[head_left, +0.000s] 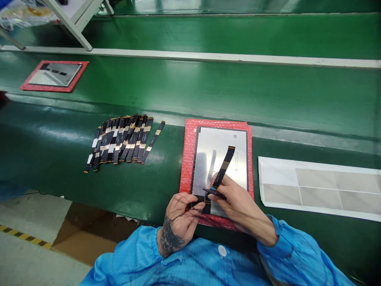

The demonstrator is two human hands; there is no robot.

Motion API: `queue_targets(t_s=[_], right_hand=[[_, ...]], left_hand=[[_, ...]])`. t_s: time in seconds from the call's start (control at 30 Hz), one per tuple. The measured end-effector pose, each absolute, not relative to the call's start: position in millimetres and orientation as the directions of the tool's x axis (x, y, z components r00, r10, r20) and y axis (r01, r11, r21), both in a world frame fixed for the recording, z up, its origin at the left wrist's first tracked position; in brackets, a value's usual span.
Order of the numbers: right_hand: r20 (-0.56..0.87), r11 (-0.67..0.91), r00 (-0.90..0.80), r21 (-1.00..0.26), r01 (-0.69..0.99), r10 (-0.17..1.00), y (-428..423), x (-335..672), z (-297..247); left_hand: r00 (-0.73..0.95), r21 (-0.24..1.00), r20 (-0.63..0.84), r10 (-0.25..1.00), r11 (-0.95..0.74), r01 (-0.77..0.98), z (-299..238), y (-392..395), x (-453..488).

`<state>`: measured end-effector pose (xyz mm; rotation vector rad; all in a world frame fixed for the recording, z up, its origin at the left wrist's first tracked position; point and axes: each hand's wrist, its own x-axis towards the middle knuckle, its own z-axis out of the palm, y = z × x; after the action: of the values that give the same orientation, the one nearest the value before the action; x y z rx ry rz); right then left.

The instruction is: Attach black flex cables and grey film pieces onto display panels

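Note:
A display panel (202, 139) with a silvery back lies on a sheet of red bubble wrap (188, 159) in front of me. My right hand (235, 198) grips a slim black pointed tool (214, 193), possibly tweezers, and steadies a black flex cable (224, 165). The cable slants up over the panel, its lower end near the panel's bottom edge. At that edge my left hand (183, 214) is closed, thumb and finger pinching beside the cable's lower end. What lies between those fingertips is dark and partly hidden.
Many similar flex cables (122, 139) lie in an overlapping row to the left on the green bench (133, 190). A white sheet with grey panes (320, 188) rests at right. Another panel on red wrap (55, 75) sits far left, near a white-legged stand (70, 26). An open cardboard box (89, 234) stands below the bench.

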<state>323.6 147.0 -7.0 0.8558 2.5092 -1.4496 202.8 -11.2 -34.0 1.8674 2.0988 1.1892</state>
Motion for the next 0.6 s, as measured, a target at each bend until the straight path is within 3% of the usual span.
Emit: queue_targets(t_s=[0.23,0.4,0.5,0.6], right_hand=[[-0.379,0.393,-0.828,-0.746,0.537,0.413,147.0,321.1,-2.9],[-0.398,0.453,-0.818,-0.69,0.565,0.415,142.6,317.5,1.7],[-0.348,0.497,-0.753,-0.586,0.64,0.559,140.8,319.2,1.3],[-0.186,0.459,-0.597,-0.479,0.748,0.78,145.1,331.7,-3.2]], left_hand=[[-0.131,0.368,0.44,0.889,-0.046,0.929,-37.5,-13.1,203.4],[-0.148,0.336,0.411,0.899,0.001,0.942,-36.8,-11.5,210.4],[-0.188,0.38,0.384,0.904,0.031,0.924,-37.7,-11.6,214.9],[-0.278,0.551,0.351,0.894,0.042,0.833,-41.1,-13.4,210.2]])
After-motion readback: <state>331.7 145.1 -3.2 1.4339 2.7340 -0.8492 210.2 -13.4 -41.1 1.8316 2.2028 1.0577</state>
